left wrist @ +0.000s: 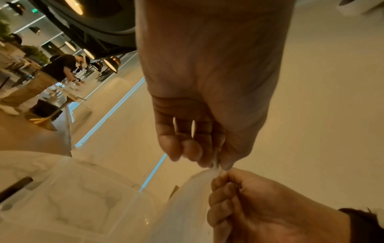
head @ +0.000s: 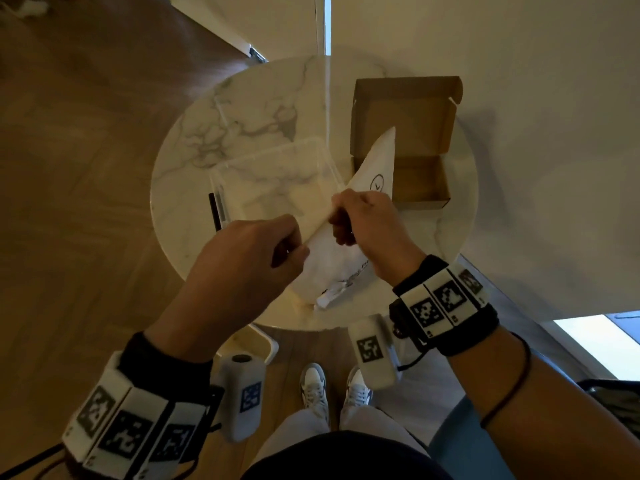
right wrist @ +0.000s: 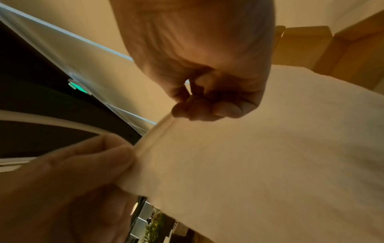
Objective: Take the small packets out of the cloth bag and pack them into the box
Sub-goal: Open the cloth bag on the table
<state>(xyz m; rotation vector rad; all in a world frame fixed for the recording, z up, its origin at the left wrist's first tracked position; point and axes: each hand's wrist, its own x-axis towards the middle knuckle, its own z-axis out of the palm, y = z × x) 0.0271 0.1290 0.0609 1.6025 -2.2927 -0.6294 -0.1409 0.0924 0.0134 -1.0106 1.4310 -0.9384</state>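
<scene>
Cloth bag [head: 372, 174] held up over the marble surface [head: 194, 140], pinched at its edge by left hand [head: 242, 261] and right hand [head: 370, 223]. Far corner overlapping the open cardboard box [head: 426, 109]. Clear plastic tub [head: 273, 178] just left of it.

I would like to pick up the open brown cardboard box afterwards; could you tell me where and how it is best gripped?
Grip the open brown cardboard box by the right side wall of its tray, coming from above and the right. That wall is free, whereas the white cloth bag, held by both hands, overlaps the left part, and the raised lid blocks the far side.
</scene>
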